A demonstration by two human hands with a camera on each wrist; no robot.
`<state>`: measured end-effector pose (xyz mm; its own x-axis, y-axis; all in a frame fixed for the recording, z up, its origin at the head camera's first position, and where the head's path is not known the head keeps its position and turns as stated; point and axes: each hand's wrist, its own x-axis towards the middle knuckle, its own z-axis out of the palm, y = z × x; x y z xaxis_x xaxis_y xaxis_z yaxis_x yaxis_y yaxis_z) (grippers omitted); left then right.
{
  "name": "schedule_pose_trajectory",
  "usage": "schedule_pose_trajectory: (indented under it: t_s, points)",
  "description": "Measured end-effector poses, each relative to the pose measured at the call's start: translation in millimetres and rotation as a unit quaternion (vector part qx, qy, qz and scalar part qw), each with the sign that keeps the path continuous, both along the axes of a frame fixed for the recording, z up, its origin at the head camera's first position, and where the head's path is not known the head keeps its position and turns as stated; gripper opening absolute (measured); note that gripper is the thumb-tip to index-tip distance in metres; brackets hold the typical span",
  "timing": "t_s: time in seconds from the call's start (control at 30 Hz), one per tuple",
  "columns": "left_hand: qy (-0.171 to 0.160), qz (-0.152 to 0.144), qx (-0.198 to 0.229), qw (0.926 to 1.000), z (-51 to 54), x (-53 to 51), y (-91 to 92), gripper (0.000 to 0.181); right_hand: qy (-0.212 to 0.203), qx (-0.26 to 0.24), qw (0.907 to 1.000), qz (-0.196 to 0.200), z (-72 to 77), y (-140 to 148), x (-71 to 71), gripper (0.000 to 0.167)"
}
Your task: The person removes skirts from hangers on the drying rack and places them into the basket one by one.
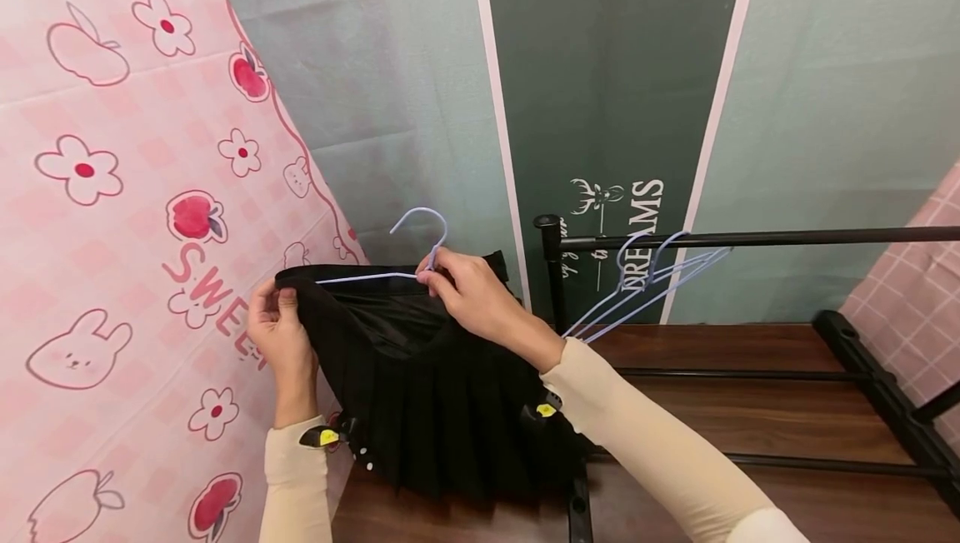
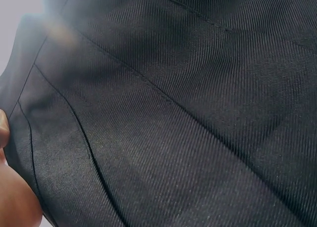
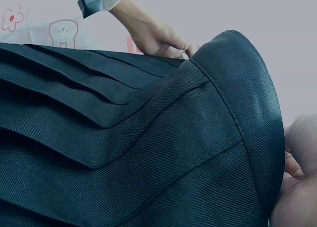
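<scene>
A black pleated skirt [image 1: 442, 410] hangs with its waistband spread wide. My left hand [image 1: 281, 326] pinches the waistband's left corner, thumb on the near side. In the right wrist view the same left hand [image 3: 163, 41] holds the skirt's far edge. A light purple hanger [image 1: 367, 277] lies inside the waist opening, its hook [image 1: 420, 211] rising above the band. My right hand [image 1: 472, 293] pinches the hanger at the base of the hook. The hanger's right part is hidden behind that hand and the fabric. Pleated black cloth [image 2: 163, 118] fills most of the left wrist view.
To the right stands a black clothes rack [image 1: 787, 236] with several light purple hangers [image 1: 637, 285] on its top bar. Lower bars cross above a brown wooden surface [image 1: 735, 418]. A pink patterned cloth [image 1: 135, 260] covers the left side, and a grey-green printed curtain [image 1: 375, 68] the back.
</scene>
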<state>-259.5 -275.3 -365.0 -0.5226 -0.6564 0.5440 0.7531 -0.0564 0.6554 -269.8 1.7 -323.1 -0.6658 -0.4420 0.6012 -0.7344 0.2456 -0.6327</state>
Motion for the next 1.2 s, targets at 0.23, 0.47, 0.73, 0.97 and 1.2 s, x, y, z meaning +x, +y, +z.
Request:
schedule_pose_trajectory:
  t_s: [0.23,0.47,0.73,0.97,1.2]
  points:
    - [0.006,0.014,0.003,0.9999,5.3,-1.9,-1.9,0.007,0.001,-0.007,0.9999,-0.010,2.3,-3.4,-2.9,0.014]
    - [-0.009,0.027,0.000,0.9996,11.8,-0.4,-2.9,0.006,-0.007,-0.018,0.9998,-0.010,5.0,-7.2,-4.5,0.011]
    - [0.022,0.009,0.009,0.9997,17.3,-0.2,-8.6,0.007,-0.002,-0.030,0.9995,-0.011,8.0,-11.9,-2.3,0.010]
    - [0.042,-0.015,0.004,0.9990,20.7,0.8,-8.6,0.011,0.035,-0.071,0.9967,-0.014,6.7,-13.5,-6.1,0.009]
    - [0.057,-0.013,-0.002,0.9983,28.3,2.3,-4.1,0.012,0.060,-0.091,0.9939,-0.015,10.5,-14.6,-5.2,0.011]
